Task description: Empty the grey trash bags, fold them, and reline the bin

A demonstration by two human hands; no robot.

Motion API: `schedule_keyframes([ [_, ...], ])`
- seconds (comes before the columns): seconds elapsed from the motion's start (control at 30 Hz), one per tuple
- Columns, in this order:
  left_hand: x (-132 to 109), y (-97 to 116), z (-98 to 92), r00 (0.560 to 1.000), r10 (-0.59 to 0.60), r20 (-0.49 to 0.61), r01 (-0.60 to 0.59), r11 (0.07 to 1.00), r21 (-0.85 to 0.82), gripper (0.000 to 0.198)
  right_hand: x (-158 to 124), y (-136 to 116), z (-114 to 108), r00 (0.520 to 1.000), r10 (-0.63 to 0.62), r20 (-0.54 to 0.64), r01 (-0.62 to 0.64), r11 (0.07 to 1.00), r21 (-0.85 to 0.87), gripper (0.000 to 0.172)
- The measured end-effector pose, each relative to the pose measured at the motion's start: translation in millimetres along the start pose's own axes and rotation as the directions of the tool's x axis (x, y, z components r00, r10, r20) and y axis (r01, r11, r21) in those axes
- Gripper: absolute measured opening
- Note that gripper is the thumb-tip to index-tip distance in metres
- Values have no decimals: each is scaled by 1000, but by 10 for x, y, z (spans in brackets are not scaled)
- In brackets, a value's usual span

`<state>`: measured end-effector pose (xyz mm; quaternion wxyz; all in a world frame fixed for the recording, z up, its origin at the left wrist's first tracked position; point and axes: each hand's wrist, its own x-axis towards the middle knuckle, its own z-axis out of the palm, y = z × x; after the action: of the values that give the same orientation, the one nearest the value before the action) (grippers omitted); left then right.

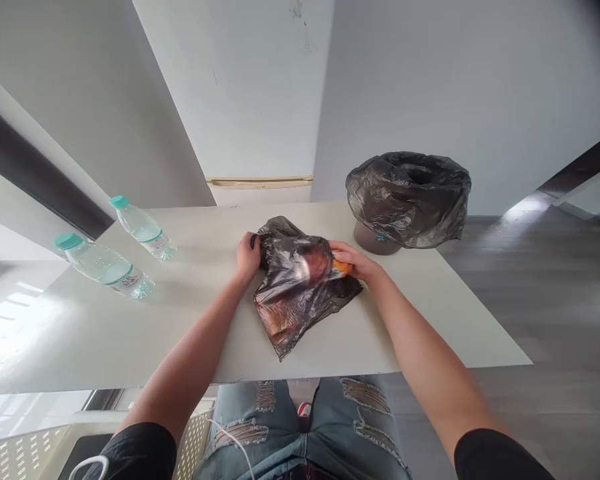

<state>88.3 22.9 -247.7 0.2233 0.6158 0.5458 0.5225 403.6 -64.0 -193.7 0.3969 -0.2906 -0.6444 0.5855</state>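
Observation:
A thin black plastic bag [300,287] lies on the white table in front of me. Through its film show reddish and orange-brown contents that I cannot make out. My left hand [249,255] is closed on the bag's gathered upper left edge. On the other side my right hand [356,259] grips an orange package [341,269] with printed marks, at the bag's right edge. Film covers the package's left part, and whether it lies inside or beneath the film I cannot tell.
Two water bottles with teal caps, a nearer one [105,268] and a farther one [144,229], lean in view at the left. At the back right stands a brown bin [377,240] lined with a black bag [410,207]. The white table [190,360] ends close to my legs.

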Motion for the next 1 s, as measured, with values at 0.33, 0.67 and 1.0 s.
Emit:
schedule_keyframes([
  [0.33,-9,25,-64,996,-87,-25,89,990,109,3,-193,111,-267,874,-376,308,211,864,457,70],
  [0.67,-281,308,5,918,376,126,-371,926,-62,42,200,-110,270,776,-266,-572,410,902,137,56],
  [1.0,-308,497,-248,966,237,106,-164,873,-460,66,280,163,583,759,-322,-565,319,942,-108,70],
])
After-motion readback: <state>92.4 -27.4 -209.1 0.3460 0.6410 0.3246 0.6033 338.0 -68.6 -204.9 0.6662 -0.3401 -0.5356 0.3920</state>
